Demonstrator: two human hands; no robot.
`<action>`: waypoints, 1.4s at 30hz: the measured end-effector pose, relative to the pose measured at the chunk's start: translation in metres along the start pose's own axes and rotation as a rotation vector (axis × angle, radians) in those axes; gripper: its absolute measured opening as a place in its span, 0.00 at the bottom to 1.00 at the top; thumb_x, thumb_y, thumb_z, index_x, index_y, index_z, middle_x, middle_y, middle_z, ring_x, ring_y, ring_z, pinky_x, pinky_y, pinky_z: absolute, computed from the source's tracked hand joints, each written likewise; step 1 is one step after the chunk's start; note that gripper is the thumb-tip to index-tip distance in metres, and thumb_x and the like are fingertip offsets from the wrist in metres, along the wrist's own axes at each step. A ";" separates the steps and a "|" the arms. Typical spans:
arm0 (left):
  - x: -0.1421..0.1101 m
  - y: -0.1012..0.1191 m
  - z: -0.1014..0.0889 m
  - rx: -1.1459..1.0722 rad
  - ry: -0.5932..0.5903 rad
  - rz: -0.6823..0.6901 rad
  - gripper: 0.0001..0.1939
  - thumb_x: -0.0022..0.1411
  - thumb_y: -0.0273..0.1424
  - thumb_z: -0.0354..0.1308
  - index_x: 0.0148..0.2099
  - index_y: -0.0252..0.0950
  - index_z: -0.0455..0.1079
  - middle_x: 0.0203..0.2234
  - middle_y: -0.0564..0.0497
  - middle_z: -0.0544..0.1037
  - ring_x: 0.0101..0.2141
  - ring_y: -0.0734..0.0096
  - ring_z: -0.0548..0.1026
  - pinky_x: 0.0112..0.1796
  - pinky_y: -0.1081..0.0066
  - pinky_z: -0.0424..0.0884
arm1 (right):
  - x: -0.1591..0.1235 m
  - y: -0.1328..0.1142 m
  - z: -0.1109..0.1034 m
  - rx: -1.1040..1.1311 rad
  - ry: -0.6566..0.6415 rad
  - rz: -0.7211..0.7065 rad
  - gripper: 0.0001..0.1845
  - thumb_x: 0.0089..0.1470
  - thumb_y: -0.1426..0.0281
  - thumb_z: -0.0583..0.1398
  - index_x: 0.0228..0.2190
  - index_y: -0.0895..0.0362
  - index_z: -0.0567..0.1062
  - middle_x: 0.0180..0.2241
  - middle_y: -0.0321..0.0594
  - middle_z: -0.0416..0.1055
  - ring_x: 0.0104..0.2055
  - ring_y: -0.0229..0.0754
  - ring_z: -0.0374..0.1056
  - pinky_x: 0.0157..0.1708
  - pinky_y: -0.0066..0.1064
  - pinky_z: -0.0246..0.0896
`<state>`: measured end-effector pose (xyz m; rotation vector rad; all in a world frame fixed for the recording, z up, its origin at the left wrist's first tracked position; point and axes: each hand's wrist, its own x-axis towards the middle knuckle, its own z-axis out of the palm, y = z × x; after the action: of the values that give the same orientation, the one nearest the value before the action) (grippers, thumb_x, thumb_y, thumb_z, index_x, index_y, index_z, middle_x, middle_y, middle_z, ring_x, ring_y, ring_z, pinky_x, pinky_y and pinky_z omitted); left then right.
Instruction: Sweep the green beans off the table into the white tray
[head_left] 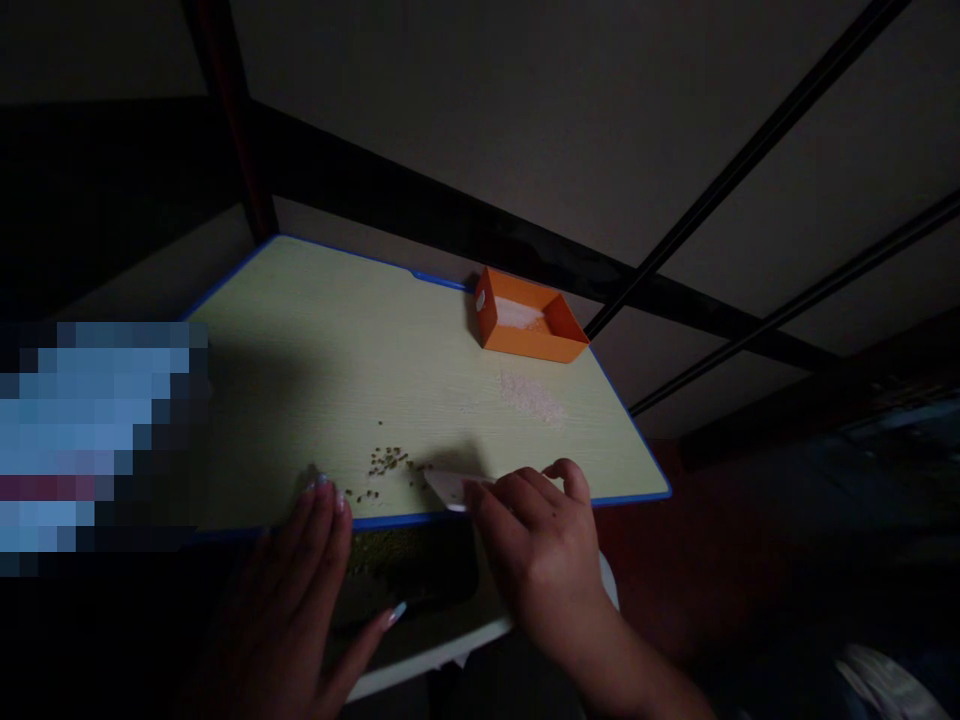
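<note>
My right hand (544,535) grips a white, flat, scraper-like piece (448,488) by one end, its other end low over the tabletop. Just left of that piece, small dark pellets or beans (388,459) lie scattered near the front edge. My left hand (300,580) is open, fingers stretched and fingertips at the table's front edge, thumb held apart. Below that edge, between my hands, a dark container (420,565) with a pale rim holds greenish grains; its inside is mostly in shadow.
The pale yellow table (330,330) has a blue edge. An orange open box (534,343) with whitish grains inside stands at the back right. In front of it lies a patch of whitish grains (531,397). Behind rises a dark panelled wall (465,110). A blurred-out patch covers the left.
</note>
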<state>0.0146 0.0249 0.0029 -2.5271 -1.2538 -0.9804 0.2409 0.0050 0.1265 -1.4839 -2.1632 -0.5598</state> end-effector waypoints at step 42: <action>-0.003 -0.003 0.003 0.025 0.003 -0.012 0.45 0.64 0.55 0.46 0.73 0.32 0.44 0.75 0.41 0.53 0.74 0.55 0.51 0.68 0.58 0.53 | 0.000 0.000 0.000 -0.010 0.027 0.015 0.13 0.64 0.78 0.55 0.40 0.56 0.80 0.27 0.34 0.76 0.29 0.42 0.69 0.37 0.39 0.47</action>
<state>0.0128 0.0260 -0.0019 -2.5011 -1.2740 -0.9655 0.2411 0.0052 0.1263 -1.4886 -2.1294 -0.5835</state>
